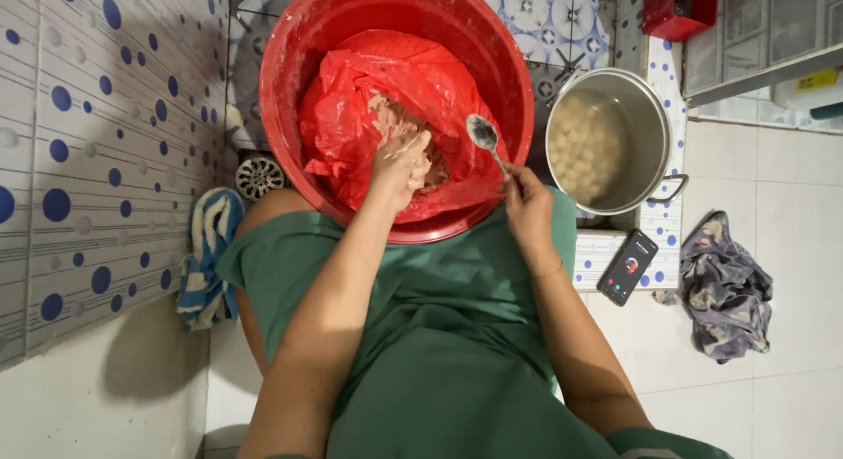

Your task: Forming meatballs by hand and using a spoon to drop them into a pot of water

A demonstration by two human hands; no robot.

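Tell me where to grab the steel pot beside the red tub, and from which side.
Take the steel pot by its loop handle, which sticks out from the rim on the side nearest the phone. Come in from that side over the floor tiles: the red tub crowds the opposite wall, and the pot is full of liquid and pale balls, so lift it level.

We see a dark green garment, loose and creased, covering lap and knees. Both forearms bare, no sleeves in view. Thin bangle on the right wrist.
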